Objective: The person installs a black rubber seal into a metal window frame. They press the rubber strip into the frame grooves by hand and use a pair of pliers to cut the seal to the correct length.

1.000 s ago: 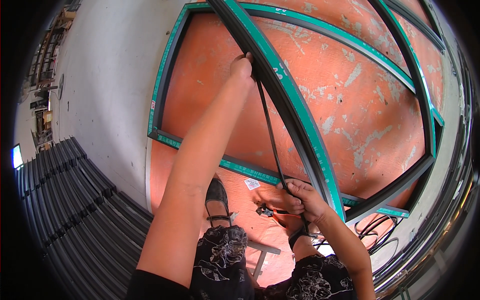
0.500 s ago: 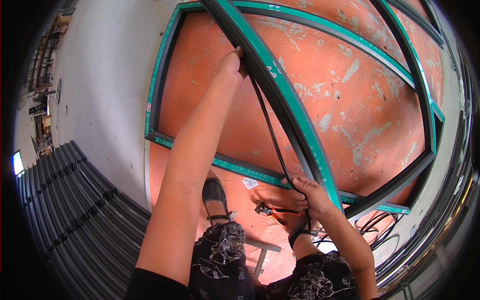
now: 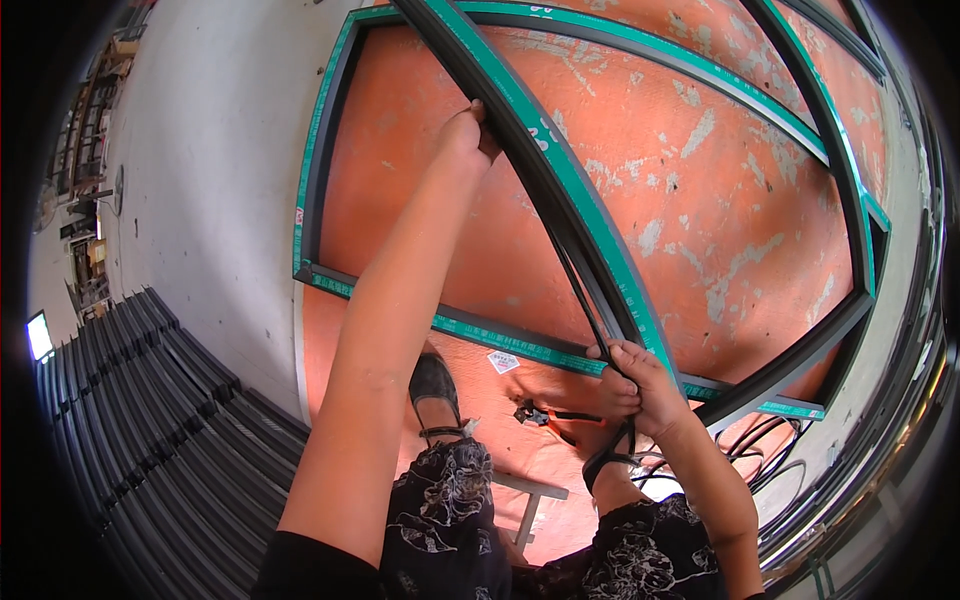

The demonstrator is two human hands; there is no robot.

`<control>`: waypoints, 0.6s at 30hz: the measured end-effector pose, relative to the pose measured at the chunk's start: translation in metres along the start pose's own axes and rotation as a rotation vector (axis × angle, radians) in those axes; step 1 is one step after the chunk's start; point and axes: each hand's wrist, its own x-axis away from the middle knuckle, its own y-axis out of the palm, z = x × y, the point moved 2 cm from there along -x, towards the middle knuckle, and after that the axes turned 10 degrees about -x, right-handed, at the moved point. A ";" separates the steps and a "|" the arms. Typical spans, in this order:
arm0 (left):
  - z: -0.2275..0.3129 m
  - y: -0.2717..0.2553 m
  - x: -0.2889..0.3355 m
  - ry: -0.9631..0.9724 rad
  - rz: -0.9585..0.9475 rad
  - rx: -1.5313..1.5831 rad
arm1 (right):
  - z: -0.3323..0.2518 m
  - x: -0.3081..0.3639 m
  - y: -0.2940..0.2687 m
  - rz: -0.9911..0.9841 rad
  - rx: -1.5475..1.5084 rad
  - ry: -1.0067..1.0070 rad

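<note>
A long black-and-green frame bar (image 3: 540,150), part of a window frame, slants from the top centre down to the right. My left hand (image 3: 470,135) is closed on the bar's dark inner side, its thumb on top and its other fingers partly hidden. From there a thin black rubber strip (image 3: 573,272) runs close along the bar. Near the bar's lower end my right hand (image 3: 642,388) is closed round this strip. The strip's tail hangs below the hand toward a loose black coil (image 3: 765,445) on the floor.
Another green-edged frame (image 3: 510,345) lies beneath on a worn orange surface (image 3: 400,170). Pliers with orange-and-black handles (image 3: 545,415) lie between my feet, beside a small stool (image 3: 528,492). Dark profiles (image 3: 150,410) are stacked at left; more long profiles (image 3: 880,470) line the right.
My right hand has shifted slightly to the right and up with the strip, which now runs closer to the bar. My left hand keeps almost the same place.
</note>
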 end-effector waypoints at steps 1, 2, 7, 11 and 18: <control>-0.001 0.002 0.000 -0.001 -0.002 -0.002 | 0.000 0.000 0.000 0.000 -0.002 -0.002; -0.002 0.003 0.001 0.003 0.035 -0.016 | 0.001 0.000 0.000 0.006 0.006 -0.016; -0.006 0.003 0.019 -0.013 -0.010 -0.026 | 0.005 -0.001 0.000 0.048 0.029 -0.059; -0.006 0.016 0.043 -0.037 -0.059 -0.138 | 0.004 -0.003 0.004 0.086 0.081 -0.081; -0.007 0.006 0.057 -0.064 -0.100 -0.200 | 0.005 -0.005 0.002 0.073 0.119 -0.105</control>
